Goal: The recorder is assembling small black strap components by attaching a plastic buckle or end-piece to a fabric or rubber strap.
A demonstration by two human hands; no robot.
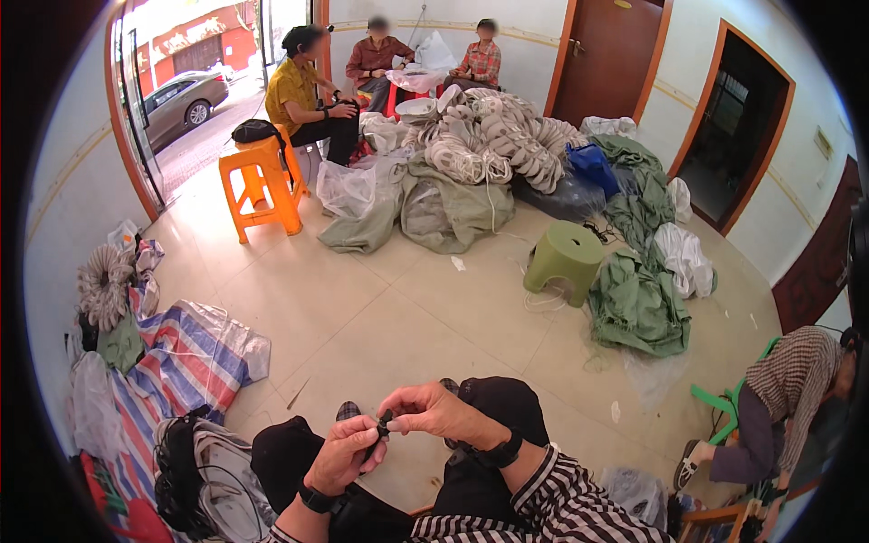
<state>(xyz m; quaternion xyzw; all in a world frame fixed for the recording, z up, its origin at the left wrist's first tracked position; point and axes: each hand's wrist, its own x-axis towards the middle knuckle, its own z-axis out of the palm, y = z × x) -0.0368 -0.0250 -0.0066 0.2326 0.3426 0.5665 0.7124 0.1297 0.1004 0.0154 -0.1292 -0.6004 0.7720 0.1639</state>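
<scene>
The left hand (342,455) is curled shut around a small black piece (380,433) at the lower middle of the frame, just above the person's dark-trousered knees, and the right hand (436,412) meets it from the right, its fingertips pinched together on the top end of the same piece. Both wrists carry black bands, and a striped sleeve runs off the lower edge. Across the upper middle of the frame lies a great heap of white looped bundles (489,136) on grey-green sacks (434,210); three people sit behind it against the wall. More green sacks (636,306) lie at the right. A striped blue, red and white tarpaulin (186,357) spreads at the lower left. An orange plastic stool (261,181) stands at the upper left near the open doorway, and a green stool (566,257) stands right of centre. At the lower right edge another person bends forward.
</scene>
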